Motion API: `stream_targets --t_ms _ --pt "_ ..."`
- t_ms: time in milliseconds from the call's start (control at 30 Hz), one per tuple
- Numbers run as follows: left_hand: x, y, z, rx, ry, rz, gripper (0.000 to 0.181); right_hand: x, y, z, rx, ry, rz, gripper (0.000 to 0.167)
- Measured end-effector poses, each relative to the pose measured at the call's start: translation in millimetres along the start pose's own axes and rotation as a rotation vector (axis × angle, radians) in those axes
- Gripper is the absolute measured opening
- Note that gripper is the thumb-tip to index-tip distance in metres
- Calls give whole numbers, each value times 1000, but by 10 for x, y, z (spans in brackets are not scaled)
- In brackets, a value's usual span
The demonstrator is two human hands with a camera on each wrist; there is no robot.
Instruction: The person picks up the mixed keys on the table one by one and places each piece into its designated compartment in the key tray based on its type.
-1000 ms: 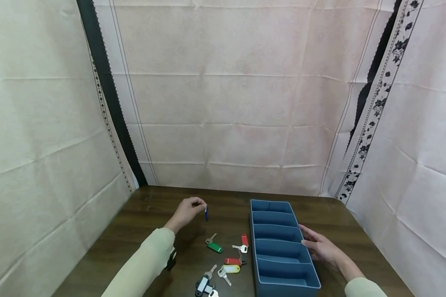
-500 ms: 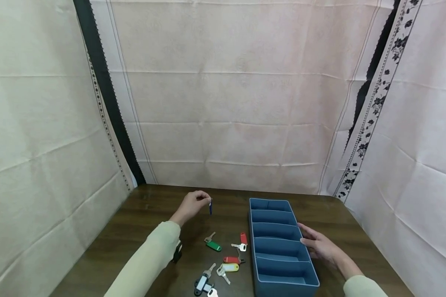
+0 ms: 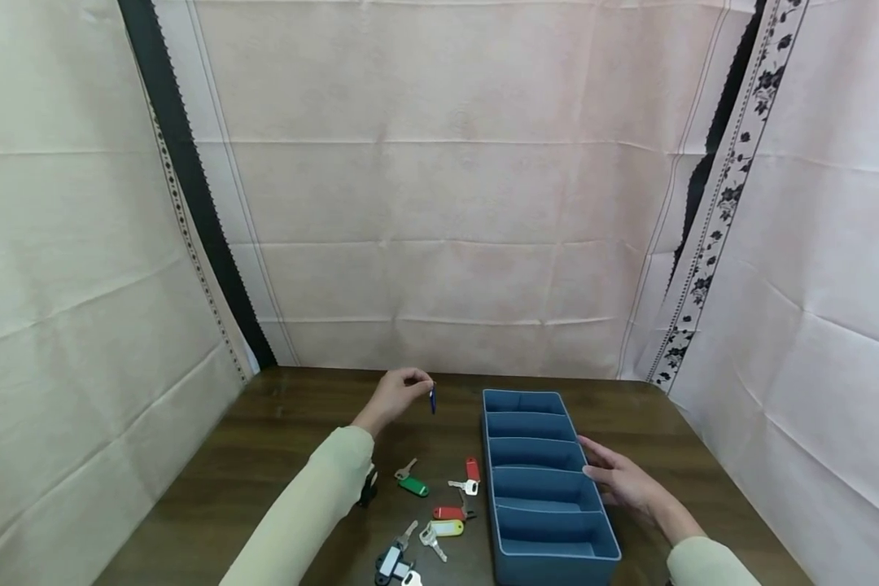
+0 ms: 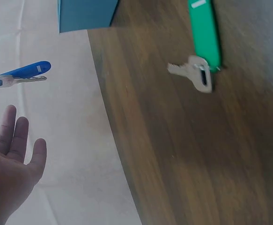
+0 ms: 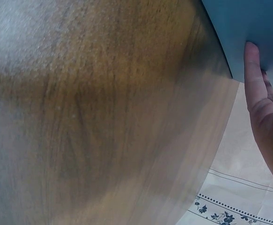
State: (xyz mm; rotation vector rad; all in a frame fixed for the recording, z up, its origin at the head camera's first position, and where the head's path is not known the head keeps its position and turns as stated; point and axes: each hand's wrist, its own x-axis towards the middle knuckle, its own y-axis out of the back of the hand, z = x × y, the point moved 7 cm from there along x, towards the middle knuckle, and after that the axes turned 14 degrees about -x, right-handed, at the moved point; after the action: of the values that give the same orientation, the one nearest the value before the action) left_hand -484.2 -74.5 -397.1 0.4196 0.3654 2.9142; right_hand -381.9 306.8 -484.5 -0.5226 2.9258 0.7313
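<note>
My left hand (image 3: 395,397) pinches the ring of a key with a blue tag (image 3: 433,400) above the far part of the table. In the left wrist view the blue-tagged key (image 4: 31,79) hangs out past the fingertips, with the other fingers of the hand (image 4: 12,164) spread. My right hand (image 3: 625,483) rests against the right side of a blue box (image 3: 553,570) with several compartments in a row. In the right wrist view, straight fingers (image 5: 253,75) touch the box's outer wall (image 5: 239,28); the thumb is not clearly seen there.
Left of the box lie more tagged keys: one with a green tag (image 3: 413,487), two with red tags (image 3: 472,469), one with a yellow tag (image 3: 447,528), and dark-tagged keys (image 3: 391,561) at the near edge. Cloth (image 3: 439,187) hangs behind the wooden table (image 3: 264,456).
My left hand has moved right and slightly farther away with the blue-tagged key, toward the box. The right hand stays at the box's side. The head view has shifted slightly.
</note>
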Motion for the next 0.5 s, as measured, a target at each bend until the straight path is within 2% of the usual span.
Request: stream_targets --t_ms 167,500 --pt "70 -123 39 -2 14 -16 16 14 -6 -12 -9 5 -2 62" --pt "240 -415 174 -47 -23 -54 14 9 8 -6 1 8 -5 64"
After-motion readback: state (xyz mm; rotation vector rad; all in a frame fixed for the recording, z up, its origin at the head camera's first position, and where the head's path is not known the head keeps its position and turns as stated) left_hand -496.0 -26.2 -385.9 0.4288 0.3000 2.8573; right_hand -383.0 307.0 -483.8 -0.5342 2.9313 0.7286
